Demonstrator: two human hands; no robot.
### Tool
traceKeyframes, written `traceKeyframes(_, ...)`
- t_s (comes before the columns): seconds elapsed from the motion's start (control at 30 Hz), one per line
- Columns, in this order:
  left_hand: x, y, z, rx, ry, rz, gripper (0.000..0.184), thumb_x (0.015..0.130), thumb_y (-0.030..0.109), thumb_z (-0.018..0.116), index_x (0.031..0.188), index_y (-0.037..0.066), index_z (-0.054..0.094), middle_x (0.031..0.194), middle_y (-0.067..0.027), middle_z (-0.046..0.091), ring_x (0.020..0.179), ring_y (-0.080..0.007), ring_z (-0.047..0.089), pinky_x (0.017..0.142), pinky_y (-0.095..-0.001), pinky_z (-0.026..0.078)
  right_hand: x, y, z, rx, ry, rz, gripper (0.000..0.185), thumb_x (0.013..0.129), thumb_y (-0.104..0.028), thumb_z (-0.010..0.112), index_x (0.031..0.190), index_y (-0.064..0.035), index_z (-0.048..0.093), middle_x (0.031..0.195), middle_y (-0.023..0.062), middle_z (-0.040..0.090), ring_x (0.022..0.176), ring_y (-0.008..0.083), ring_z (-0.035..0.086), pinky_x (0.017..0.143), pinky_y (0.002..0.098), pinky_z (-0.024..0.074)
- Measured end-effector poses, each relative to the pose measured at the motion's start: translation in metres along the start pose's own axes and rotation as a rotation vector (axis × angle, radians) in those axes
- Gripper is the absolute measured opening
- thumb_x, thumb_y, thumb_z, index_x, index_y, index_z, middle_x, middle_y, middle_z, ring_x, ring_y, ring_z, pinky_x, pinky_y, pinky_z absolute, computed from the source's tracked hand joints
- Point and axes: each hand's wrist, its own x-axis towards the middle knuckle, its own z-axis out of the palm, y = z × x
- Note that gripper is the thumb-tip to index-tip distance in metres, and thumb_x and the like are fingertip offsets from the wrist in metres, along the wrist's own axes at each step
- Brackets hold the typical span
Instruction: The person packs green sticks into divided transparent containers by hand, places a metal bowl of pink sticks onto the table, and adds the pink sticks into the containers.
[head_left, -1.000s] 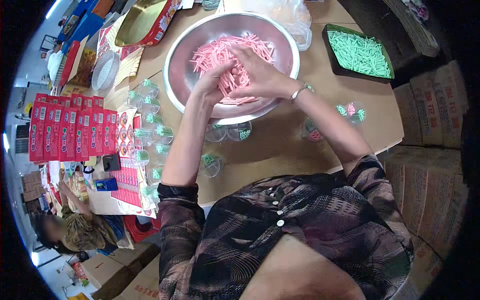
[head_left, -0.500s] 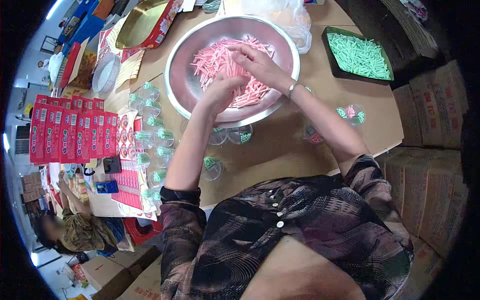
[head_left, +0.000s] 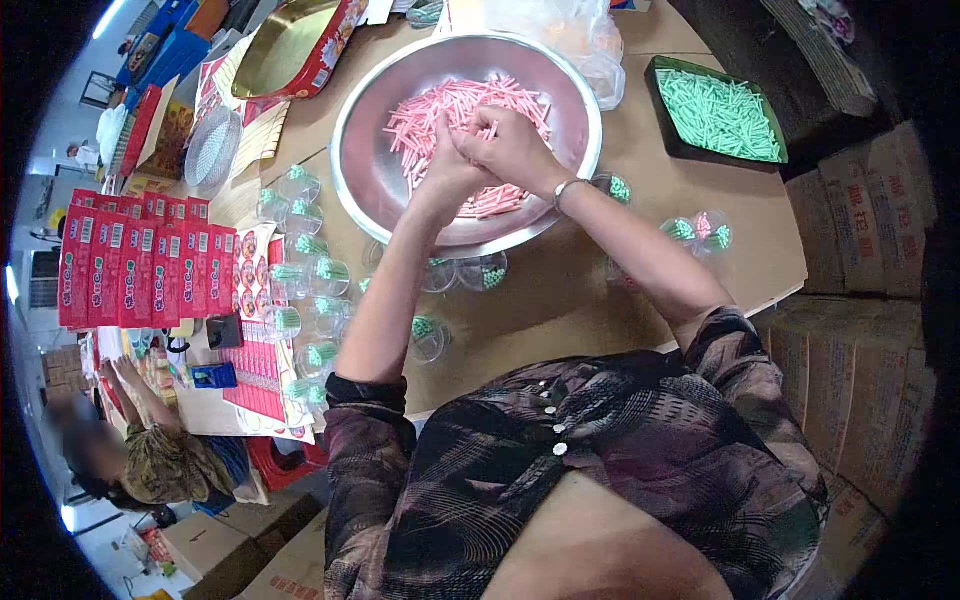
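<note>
A wide metal bowl point(head_left: 365, 145) holds a heap of thin pink sticks point(head_left: 425, 115). Over that heap my left hand point(head_left: 455, 168) and my right hand point(head_left: 512, 148) are pressed together. Both have their fingers closed, with a few pink sticks showing between them; most of what they hold is hidden. A bracelet point(head_left: 570, 186) circles my right wrist. Just below the bowl stand clear cups of green sticks point(head_left: 490, 273), and another such cup point(head_left: 427, 337) is beside my left forearm. To the right of my right forearm, a cup point(head_left: 702, 232) contains green and pink sticks.
A dark tray point(head_left: 690, 150) of green sticks point(head_left: 722, 113) lies at the right. Several filled cups point(head_left: 325, 270) line the left, by stacked red boxes point(head_left: 140, 265). A plastic bag point(head_left: 580, 40) touches the area behind the bowl. Another person point(head_left: 175, 465) sits at far left.
My right hand has come down and closed against my left hand, its fingers now curled. A cup of green sticks right of the bowl has come into view.
</note>
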Motion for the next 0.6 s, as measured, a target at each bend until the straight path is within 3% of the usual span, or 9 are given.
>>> traceKeyframes(0.1,0.000,0.004,0.001,-0.026,0.038,-0.060,0.119,0.066,-0.015,0.068,0.148,0.007,-0.015,0.137,-0.0294,0.038,0.109,-0.0356,0.057,0.080,-0.0298,0.058,-0.002,0.007,0.000,0.118,-0.018,0.050,0.021,0.088,-0.025,0.064,0.080,-0.0047,0.062,0.074,0.0037,0.061,0.059,0.0096,0.051,0.058,0.0240,0.0448)
traceKeyframes(0.2,0.012,-0.003,-0.014,-0.012,-0.004,-0.043,0.123,0.064,-0.013,0.071,0.149,0.007,-0.016,0.145,-0.0333,0.026,0.112,-0.0375,0.056,0.076,-0.0277,0.059,0.005,0.002,-0.006,0.183,-0.215,0.172,0.018,0.088,-0.023,0.065,0.081,-0.0066,0.063,0.075,0.0040,0.060,0.061,0.0090,0.054,0.056,0.0202,0.0473)
traceKeyframes(0.27,0.004,0.000,-0.011,0.202,0.006,-0.018,0.121,0.064,-0.012,0.069,0.147,0.000,-0.018,0.107,-0.0237,0.060,0.084,-0.0248,0.065,0.063,-0.0238,0.056,0.002,0.008,-0.003,0.310,-0.209,0.209,0.020,0.085,-0.027,0.066,0.083,-0.0077,0.062,0.067,0.0051,0.058,0.058,0.0099,0.056,0.048,0.0186,0.0478)
traceKeyframes(0.37,0.008,0.005,-0.009,0.255,-0.033,-0.084,0.114,0.067,-0.011,0.065,0.146,-0.004,-0.018,0.101,-0.0243,0.061,0.080,-0.0203,0.063,0.059,-0.0181,0.051,0.003,0.003,-0.006,0.307,-0.231,0.259,0.020,0.085,-0.025,0.066,0.084,-0.0052,0.063,0.066,0.0057,0.059,0.058,0.0108,0.056,0.049,0.0202,0.0469)
traceKeyframes(0.43,0.006,-0.001,-0.012,0.106,-0.055,-0.081,0.114,0.067,-0.012,0.065,0.146,-0.003,-0.017,0.110,-0.0276,0.057,0.079,-0.0226,0.064,0.061,-0.0181,0.052,0.001,0.013,-0.002,0.265,-0.148,0.064,0.019,0.085,-0.023,0.066,0.082,-0.0044,0.065,0.065,0.0047,0.059,0.055,0.0105,0.054,0.050,0.0233,0.0457)
traceKeyframes(0.5,0.012,-0.011,-0.025,-0.137,-0.148,-0.128,0.112,0.067,-0.012,0.065,0.148,-0.002,-0.012,0.120,-0.0290,0.051,0.085,-0.0262,0.064,0.065,-0.0204,0.054,0.002,0.015,-0.005,0.208,-0.125,0.029,0.018,0.083,-0.021,0.067,0.079,-0.0039,0.065,0.064,0.0043,0.059,0.054,0.0106,0.052,0.052,0.0250,0.0450)
traceKeyframes(0.53,0.005,-0.010,-0.019,-0.181,-0.089,-0.017,0.110,0.067,-0.008,0.069,0.149,-0.002,-0.004,0.125,-0.0295,0.047,0.092,-0.0300,0.063,0.074,-0.0278,0.055,0.000,0.005,-0.010,0.204,-0.090,0.070,0.016,0.082,-0.019,0.067,0.080,-0.0039,0.066,0.063,0.0041,0.059,0.054,0.0107,0.052,0.053,0.0239,0.0448)
traceKeyframes(0.6,-0.003,-0.002,-0.018,0.023,0.051,0.034,0.082,0.078,0.002,0.065,0.146,-0.004,0.022,0.123,-0.0244,0.051,0.101,-0.0283,0.061,0.087,-0.0327,0.051,-0.001,0.005,-0.013,0.324,0.031,0.121,0.014,0.084,-0.017,0.067,0.078,-0.0041,0.065,0.066,0.0011,0.057,0.058,0.0078,0.049,0.052,0.0218,0.0413)
